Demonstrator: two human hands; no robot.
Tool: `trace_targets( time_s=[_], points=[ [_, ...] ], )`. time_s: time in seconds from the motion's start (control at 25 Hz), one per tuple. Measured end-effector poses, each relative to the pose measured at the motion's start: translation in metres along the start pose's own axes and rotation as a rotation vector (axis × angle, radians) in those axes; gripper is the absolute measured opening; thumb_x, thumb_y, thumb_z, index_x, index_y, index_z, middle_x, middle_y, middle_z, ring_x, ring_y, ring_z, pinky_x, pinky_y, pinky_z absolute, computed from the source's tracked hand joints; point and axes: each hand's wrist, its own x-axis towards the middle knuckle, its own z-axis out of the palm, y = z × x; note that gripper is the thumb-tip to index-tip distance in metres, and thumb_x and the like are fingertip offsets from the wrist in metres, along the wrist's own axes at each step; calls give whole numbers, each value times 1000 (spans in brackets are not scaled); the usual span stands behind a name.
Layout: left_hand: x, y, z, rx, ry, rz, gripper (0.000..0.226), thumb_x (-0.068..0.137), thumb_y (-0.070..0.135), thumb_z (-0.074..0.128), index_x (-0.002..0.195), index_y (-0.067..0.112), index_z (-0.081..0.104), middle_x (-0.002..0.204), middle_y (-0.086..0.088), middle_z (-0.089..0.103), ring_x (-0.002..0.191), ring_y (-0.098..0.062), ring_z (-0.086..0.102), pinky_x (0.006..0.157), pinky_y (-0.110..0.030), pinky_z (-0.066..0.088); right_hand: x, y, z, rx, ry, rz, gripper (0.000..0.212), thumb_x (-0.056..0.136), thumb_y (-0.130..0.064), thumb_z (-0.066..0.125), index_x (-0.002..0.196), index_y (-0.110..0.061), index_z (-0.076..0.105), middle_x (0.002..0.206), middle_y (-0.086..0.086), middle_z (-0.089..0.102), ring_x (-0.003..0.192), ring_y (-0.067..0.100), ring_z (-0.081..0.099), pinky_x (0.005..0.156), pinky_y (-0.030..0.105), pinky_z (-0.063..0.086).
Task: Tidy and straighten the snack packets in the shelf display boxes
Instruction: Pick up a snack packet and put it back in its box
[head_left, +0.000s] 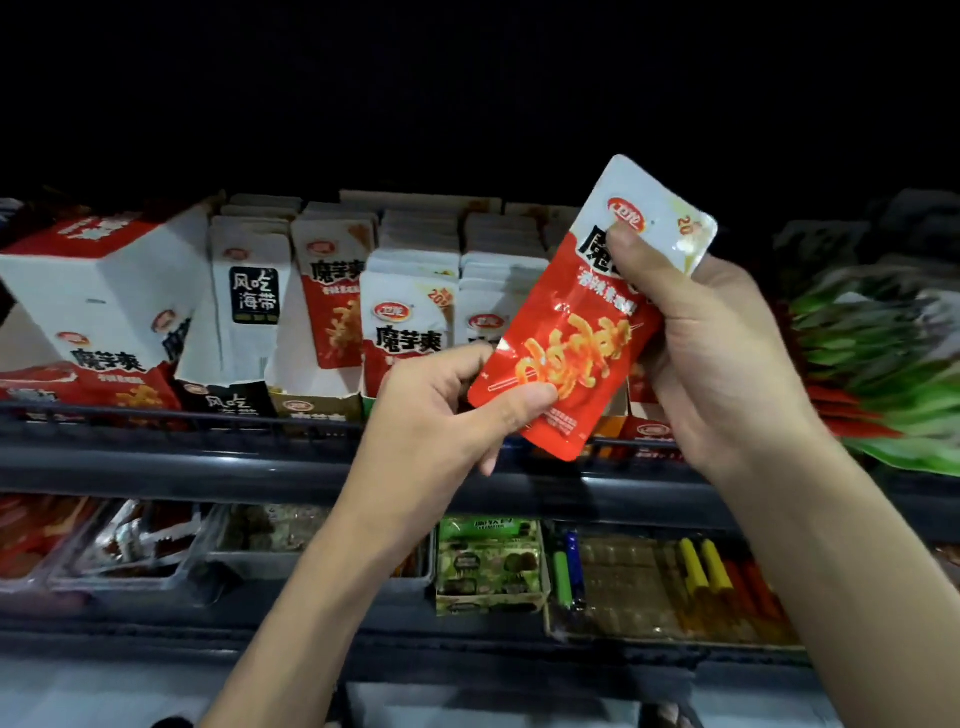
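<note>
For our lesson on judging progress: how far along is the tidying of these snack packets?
Done: the middle-box packets stand in upright rows. In hand: the left hand and right hand hold one red-and-white packet in front of the shelf. Left: placing that packet, and the white carton at far left leans askew.

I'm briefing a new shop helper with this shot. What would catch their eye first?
The red-and-white snack packet, tilted at centre, held in front of the upper shelf: the left hand pinches its lower edge, the right hand grips its top. Behind, matching packets stand in rows, and a white display box leans at far left. Blurred green wrappers pile at the right.
</note>
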Motion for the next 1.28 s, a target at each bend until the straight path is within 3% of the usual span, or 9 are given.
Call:
trace_targets(
  time_s=[0.2, 0.36, 0.52, 0.68, 0.8, 1.0, 1.08, 1.16, 1.28],
  points=[
    [7, -9, 34, 96, -92, -83, 23, 81, 33, 67, 74, 11, 70, 60, -6, 69, 40, -2, 44, 44, -14, 35, 7, -1, -36, -195, 27, 8, 9, 92, -27, 65, 92, -18, 65, 75, -9, 75, 64, -1, 69, 47, 8, 43],
    [15, -20, 52, 110, 37, -67, 17, 88, 25, 69, 77, 13, 70, 61, -7, 67, 43, -10, 43, 45, -20, 36, 16, -8, -48, -217, -14, 26, 7, 90, -20, 69, 93, -15, 66, 81, -2, 76, 63, 2, 70, 42, 8, 41],
    [19, -26, 63, 127, 115, -27, 6, 94, 20, 63, 92, 19, 69, 73, 2, 68, 55, -5, 52, 56, -25, 45, 30, -13, -60, -198, 112, -172, 15, 89, -15, 71, 103, -12, 65, 95, -1, 77, 86, 8, 73, 61, 18, 52],
    [19, -37, 71, 806, 66, 168, 18, 94, 29, 61, 112, 27, 65, 99, 17, 62, 78, 1, 58, 65, -17, 47, 38, 9, -78, -316, 304, -463, 39, 91, -12, 69, 124, -1, 51, 118, 6, 67, 109, 13, 66, 91, 36, 55],
    [20, -46, 77, 1046, 2, 257, 27, 91, 27, 63, 118, 28, 64, 115, 12, 58, 99, -11, 60, 65, -25, 47, 44, 28, -82, -513, 375, -524, 52, 93, -17, 67, 136, -9, 39, 128, -1, 59, 115, 12, 61, 94, 40, 54],
    [24, -51, 80, 1150, -25, 299, 24, 87, 30, 68, 111, 29, 69, 103, 12, 62, 95, -13, 57, 55, -21, 36, 51, 34, -86, -684, 422, -709, 69, 95, -10, 64, 149, -4, 21, 156, 5, 31, 131, 28, 50, 96, 54, 49],
    [25, -53, 81, 1153, -20, 294, 22, 87, 29, 68, 109, 29, 71, 100, 13, 63, 94, -13, 56, 55, -21, 35, 51, 32, -86, -721, 431, -745, 69, 93, -5, 64, 148, -2, 23, 156, 7, 30, 137, 24, 45, 103, 48, 47],
    [26, -53, 81, 1142, -22, 280, 21, 88, 28, 66, 108, 29, 71, 100, 13, 63, 94, -12, 55, 57, -21, 35, 49, 34, -84, -804, 371, -719, 66, 91, 4, 62, 147, -6, 28, 152, 1, 36, 138, 12, 40, 110, 26, 40],
    [26, -53, 81, 1134, -28, 262, 21, 90, 25, 63, 110, 30, 70, 101, 15, 63, 95, -10, 52, 59, -21, 35, 51, 46, -79, -893, 239, -506, 63, 90, 11, 56, 141, -21, 35, 134, -4, 49, 120, 3, 46, 98, 17, 43]
  ],
)
